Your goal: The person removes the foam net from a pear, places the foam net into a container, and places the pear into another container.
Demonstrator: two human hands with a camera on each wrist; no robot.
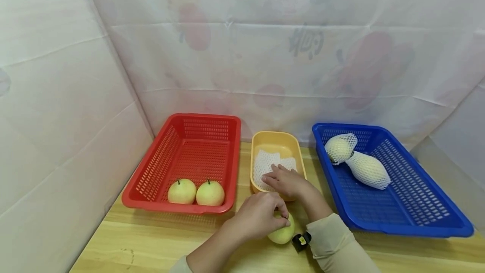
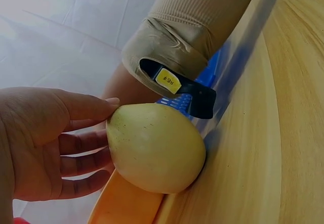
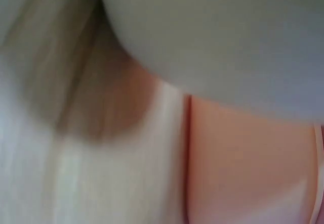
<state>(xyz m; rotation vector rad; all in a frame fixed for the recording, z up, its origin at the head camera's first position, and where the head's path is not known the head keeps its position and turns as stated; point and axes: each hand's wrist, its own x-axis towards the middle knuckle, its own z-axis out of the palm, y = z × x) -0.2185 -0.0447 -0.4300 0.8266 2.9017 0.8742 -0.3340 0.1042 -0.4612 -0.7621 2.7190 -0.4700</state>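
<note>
My left hand (image 1: 259, 216) pinches a pale yellow-green pear (image 1: 282, 235) near its top, between thumb and fingers. In the left wrist view the pear (image 2: 157, 148) stands on the wooden table, with the fingertips at its narrow upper end. My right hand (image 1: 288, 182) reaches over the near edge of a small yellow basket (image 1: 276, 140), fingers extended onto white foam nets (image 1: 265, 161) lying inside. Close up and blurred in the right wrist view, the pear (image 3: 217, 42) partly covers the basket's side (image 3: 248, 158).
To the left, a red basket (image 1: 178, 208) holds two bare pears (image 1: 210, 193) at its near end. A blue basket (image 1: 413, 227) on the right contains two pears in foam nets (image 1: 368, 171). Behind everything hangs a white printed cloth (image 1: 242, 62).
</note>
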